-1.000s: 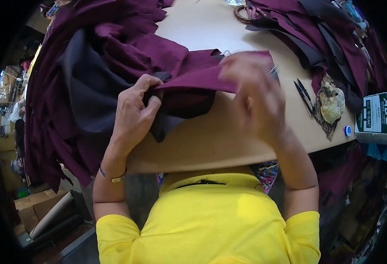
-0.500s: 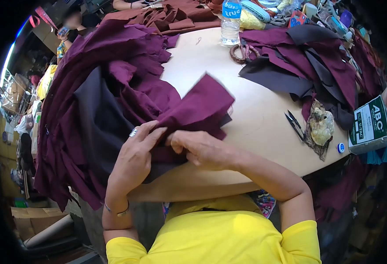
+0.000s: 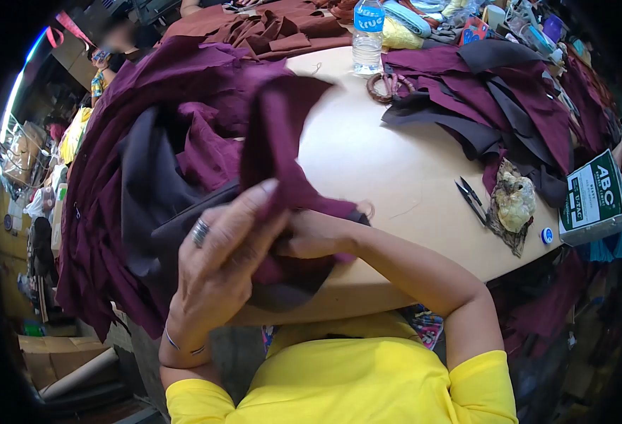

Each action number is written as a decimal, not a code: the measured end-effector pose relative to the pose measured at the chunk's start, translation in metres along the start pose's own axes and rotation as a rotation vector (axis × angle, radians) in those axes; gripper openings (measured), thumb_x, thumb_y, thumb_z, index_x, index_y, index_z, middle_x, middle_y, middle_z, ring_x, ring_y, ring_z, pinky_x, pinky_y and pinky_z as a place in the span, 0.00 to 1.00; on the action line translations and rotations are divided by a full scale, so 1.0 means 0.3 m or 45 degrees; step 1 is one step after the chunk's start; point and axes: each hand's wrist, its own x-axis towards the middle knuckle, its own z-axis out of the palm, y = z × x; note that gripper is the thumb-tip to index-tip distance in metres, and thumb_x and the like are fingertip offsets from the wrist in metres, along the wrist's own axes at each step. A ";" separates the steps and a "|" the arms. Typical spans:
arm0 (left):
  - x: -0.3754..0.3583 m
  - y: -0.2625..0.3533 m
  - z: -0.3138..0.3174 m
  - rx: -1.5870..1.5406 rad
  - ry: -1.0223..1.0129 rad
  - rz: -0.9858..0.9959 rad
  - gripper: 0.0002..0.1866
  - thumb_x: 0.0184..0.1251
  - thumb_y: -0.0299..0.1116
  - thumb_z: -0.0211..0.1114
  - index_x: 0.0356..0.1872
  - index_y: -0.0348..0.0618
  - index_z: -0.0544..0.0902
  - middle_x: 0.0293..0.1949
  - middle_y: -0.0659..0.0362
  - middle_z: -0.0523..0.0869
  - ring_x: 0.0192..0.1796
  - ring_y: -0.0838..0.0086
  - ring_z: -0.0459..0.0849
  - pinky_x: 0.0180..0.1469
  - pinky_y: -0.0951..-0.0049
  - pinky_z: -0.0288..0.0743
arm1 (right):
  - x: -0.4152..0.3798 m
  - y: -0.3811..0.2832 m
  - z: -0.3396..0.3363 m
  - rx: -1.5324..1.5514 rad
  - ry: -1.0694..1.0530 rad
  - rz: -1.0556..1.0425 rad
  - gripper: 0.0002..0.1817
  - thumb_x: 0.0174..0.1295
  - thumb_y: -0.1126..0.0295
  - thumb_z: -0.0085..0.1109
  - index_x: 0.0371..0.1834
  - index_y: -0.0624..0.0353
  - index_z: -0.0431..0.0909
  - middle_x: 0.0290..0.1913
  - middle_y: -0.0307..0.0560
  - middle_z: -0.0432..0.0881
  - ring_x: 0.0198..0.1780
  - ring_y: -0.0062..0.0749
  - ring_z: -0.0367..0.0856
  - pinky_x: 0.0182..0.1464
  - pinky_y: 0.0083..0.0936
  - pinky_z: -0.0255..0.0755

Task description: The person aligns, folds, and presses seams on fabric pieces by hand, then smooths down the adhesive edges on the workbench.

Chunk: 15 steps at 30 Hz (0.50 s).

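A maroon cloth piece (image 3: 277, 116) stands raised from my left hand (image 3: 219, 247), which pinches its lower part between thumb and fingers. The top of the piece is blurred by motion. My right hand (image 3: 314, 233) is closed on the cloth just right of the left one; its fingertips are hidden behind the left hand and the folds. Dark grey fabric (image 3: 148, 191) lies under and left of my hands and hangs over the near table edge. A large heap of maroon cloth (image 3: 106, 169) spreads along the table's left side.
On the right lie black thread snips (image 3: 472, 199), a crumpled plastic bag (image 3: 514, 201), a small blue-lidded pot (image 3: 546, 235) and an ABC box (image 3: 594, 198). A water bottle (image 3: 367, 42) stands at the back beside maroon and grey pieces (image 3: 480, 99). A person (image 3: 123, 42) is at back left.
My left hand has turned and lifted, swinging the maroon piece up and to the left. My right hand has shifted slightly, staying beside it. More grey fabric now shows near the table edge.
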 end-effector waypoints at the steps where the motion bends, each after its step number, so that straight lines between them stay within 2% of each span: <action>1: -0.001 0.006 0.005 -0.022 0.006 0.053 0.19 0.46 0.17 0.62 0.43 0.39 0.84 0.52 0.55 0.78 0.39 0.65 0.80 0.39 0.70 0.76 | 0.010 0.033 0.005 -0.038 -0.035 0.018 0.25 0.51 0.80 0.46 0.56 0.61 0.68 0.57 0.57 0.71 0.60 0.41 0.69 0.62 0.31 0.61; 3: -0.009 0.018 0.005 -0.087 -0.012 0.115 0.19 0.42 0.21 0.67 0.42 0.40 0.85 0.51 0.56 0.79 0.35 0.69 0.79 0.36 0.71 0.75 | -0.004 0.039 -0.029 -0.101 0.016 -0.001 0.24 0.51 0.79 0.47 0.55 0.61 0.69 0.55 0.56 0.73 0.58 0.41 0.70 0.60 0.32 0.63; 4: -0.014 0.020 0.001 -0.133 -0.032 0.131 0.17 0.39 0.24 0.69 0.37 0.39 0.85 0.50 0.56 0.80 0.34 0.70 0.78 0.35 0.71 0.74 | -0.023 0.033 -0.048 -0.145 0.069 -0.010 0.23 0.52 0.78 0.47 0.55 0.61 0.70 0.54 0.56 0.73 0.57 0.41 0.71 0.59 0.32 0.64; 7: -0.034 0.019 0.018 -0.237 -0.222 -0.029 0.12 0.39 0.23 0.68 0.31 0.38 0.84 0.50 0.55 0.80 0.34 0.69 0.78 0.37 0.70 0.75 | -0.074 0.008 -0.128 -0.283 0.224 -0.027 0.22 0.53 0.76 0.48 0.54 0.61 0.71 0.51 0.55 0.76 0.54 0.40 0.73 0.56 0.33 0.66; 8: -0.056 -0.009 0.032 -0.163 -0.220 -0.032 0.09 0.40 0.23 0.67 0.28 0.35 0.83 0.50 0.53 0.79 0.37 0.67 0.80 0.38 0.70 0.75 | -0.082 0.012 -0.142 -0.370 0.293 -0.039 0.21 0.53 0.76 0.49 0.53 0.61 0.71 0.50 0.55 0.76 0.52 0.40 0.74 0.55 0.34 0.67; 9: -0.074 -0.042 0.050 -0.143 -0.146 -0.055 0.10 0.42 0.18 0.62 0.30 0.32 0.82 0.49 0.49 0.79 0.42 0.60 0.81 0.43 0.68 0.75 | -0.091 0.024 -0.158 -0.479 0.381 -0.052 0.21 0.53 0.75 0.49 0.53 0.61 0.71 0.49 0.55 0.77 0.51 0.40 0.75 0.54 0.34 0.68; 11: -0.075 -0.069 0.056 -0.124 0.002 -0.226 0.17 0.42 0.13 0.55 0.38 0.30 0.80 0.48 0.47 0.79 0.48 0.53 0.80 0.48 0.66 0.74 | -0.111 0.045 -0.173 -0.695 0.555 -0.093 0.20 0.54 0.74 0.50 0.52 0.61 0.72 0.47 0.54 0.78 0.49 0.39 0.76 0.52 0.35 0.70; 13: -0.081 -0.076 0.056 -0.131 0.048 -0.466 0.24 0.40 0.12 0.51 0.45 0.30 0.77 0.47 0.44 0.78 0.52 0.48 0.77 0.53 0.64 0.72 | -0.127 0.052 -0.194 -0.818 0.687 -0.076 0.19 0.54 0.73 0.51 0.51 0.61 0.73 0.45 0.53 0.80 0.47 0.39 0.78 0.50 0.36 0.71; 14: -0.097 -0.095 0.056 -0.073 0.026 -0.498 0.26 0.43 0.13 0.52 0.50 0.32 0.75 0.49 0.42 0.77 0.54 0.47 0.75 0.55 0.64 0.70 | -0.135 0.052 -0.208 -0.784 0.683 0.032 0.18 0.54 0.72 0.51 0.51 0.61 0.73 0.44 0.53 0.81 0.46 0.38 0.79 0.49 0.36 0.72; 15: -0.109 -0.112 0.059 -0.018 0.030 -0.485 0.26 0.44 0.14 0.52 0.51 0.32 0.75 0.49 0.42 0.77 0.54 0.47 0.75 0.55 0.64 0.69 | -0.146 0.036 -0.221 -0.714 0.649 0.162 0.18 0.55 0.72 0.52 0.50 0.61 0.74 0.43 0.53 0.81 0.45 0.38 0.80 0.48 0.37 0.73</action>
